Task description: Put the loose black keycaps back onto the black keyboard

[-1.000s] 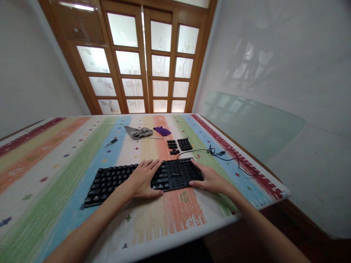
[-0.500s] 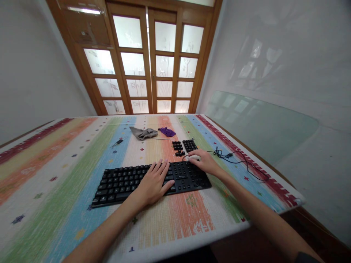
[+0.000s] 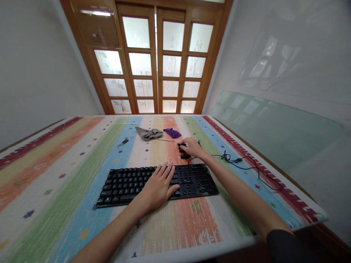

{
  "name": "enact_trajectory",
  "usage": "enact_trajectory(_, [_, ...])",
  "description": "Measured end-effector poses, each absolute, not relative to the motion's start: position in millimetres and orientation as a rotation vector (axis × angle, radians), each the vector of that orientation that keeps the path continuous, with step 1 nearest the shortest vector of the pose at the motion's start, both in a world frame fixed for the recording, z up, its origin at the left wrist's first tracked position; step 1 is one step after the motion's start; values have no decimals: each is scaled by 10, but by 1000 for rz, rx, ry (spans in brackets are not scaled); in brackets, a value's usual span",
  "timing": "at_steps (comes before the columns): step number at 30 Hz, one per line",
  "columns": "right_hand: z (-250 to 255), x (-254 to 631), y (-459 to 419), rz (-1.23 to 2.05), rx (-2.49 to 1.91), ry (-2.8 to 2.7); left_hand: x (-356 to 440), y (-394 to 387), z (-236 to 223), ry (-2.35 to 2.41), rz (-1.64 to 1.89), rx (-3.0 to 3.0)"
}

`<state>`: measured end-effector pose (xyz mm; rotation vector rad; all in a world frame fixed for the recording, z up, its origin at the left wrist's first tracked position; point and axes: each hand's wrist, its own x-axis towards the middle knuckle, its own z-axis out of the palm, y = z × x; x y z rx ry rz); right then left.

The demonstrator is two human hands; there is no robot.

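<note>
A black keyboard [image 3: 128, 185] lies across the striped cloth, its keycaps fitted on the left while the right-hand section is bare. My left hand [image 3: 159, 184] rests flat on its middle, fingers stretched out and pressing nothing I can make out. Beyond the keyboard's top edge stand loose black keycaps [image 3: 185, 155] in a small group. My right hand [image 3: 192, 147] is over them, thumb and forefinger bent close together at the far keycaps. What sits between those fingertips is too small to tell. The hand hides most of the second keycap group.
Past the keycaps lie a grey cloth [image 3: 149, 134], a purple cloth [image 3: 172, 133] and a thin rod [image 3: 167, 140]. A small dark object [image 3: 125, 141] is farther left. A tangled black cable [image 3: 229, 158] runs rightward. Wooden glazed doors [image 3: 156, 62] stand behind the table.
My right hand has moved forward from the keyboard's top right edge to the loose keycaps. My left hand stays on the keyboard. The whole view has shifted slightly.
</note>
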<state>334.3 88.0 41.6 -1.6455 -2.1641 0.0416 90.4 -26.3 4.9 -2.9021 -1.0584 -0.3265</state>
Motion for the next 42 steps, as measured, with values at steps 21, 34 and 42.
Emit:
enact_trajectory(21, [321,3157,1279,21,-1787,-2233,901,-279,60,-1069,-342,-2938])
enact_trajectory(34, [321,3185,1297,12,-1856,-2198,888,-270,60,-1089,-367,-3009])
enact_trajectory(42, [286,3182,1295,28,-1804,-2186,909,-289,61,-1093,-441,-2996])
